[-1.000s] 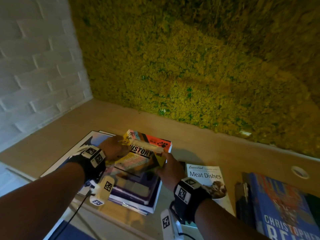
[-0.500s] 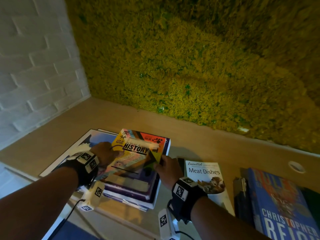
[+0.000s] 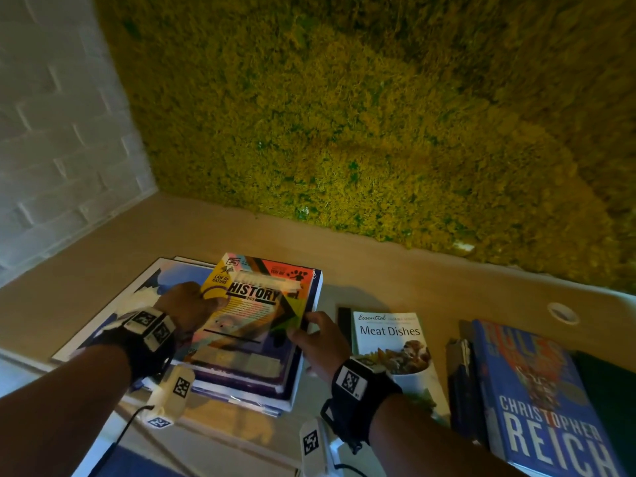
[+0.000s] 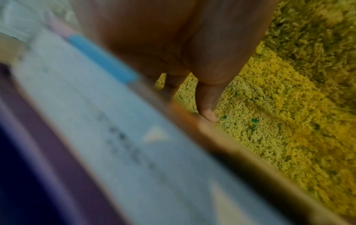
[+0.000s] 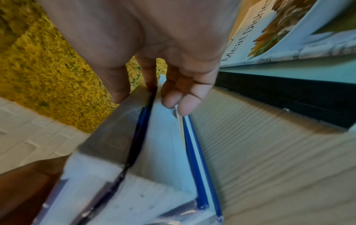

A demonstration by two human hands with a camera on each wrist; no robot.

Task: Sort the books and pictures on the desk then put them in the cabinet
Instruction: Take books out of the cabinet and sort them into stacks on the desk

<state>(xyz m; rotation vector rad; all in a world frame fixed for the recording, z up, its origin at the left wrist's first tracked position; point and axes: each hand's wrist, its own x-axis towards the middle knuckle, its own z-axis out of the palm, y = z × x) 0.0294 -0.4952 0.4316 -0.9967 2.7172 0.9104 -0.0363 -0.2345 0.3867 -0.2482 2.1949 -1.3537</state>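
While my left hand (image 3: 187, 304) pinches the History book (image 3: 256, 306) by its left edge, my right hand (image 3: 318, 342) pinches its right edge above the stack (image 3: 247, 376) on the tabletop (image 3: 413, 280).

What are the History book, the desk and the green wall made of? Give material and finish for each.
History book: glossy printed paper or card; light glares off its cover.
Desk: looks like matte light wood or laminate; the right wrist view shows fine parallel lines, perhaps grain.
Green wall: looks like moss or an imitation of it, with a fuzzy, clumpy, matte yellow-green texture.
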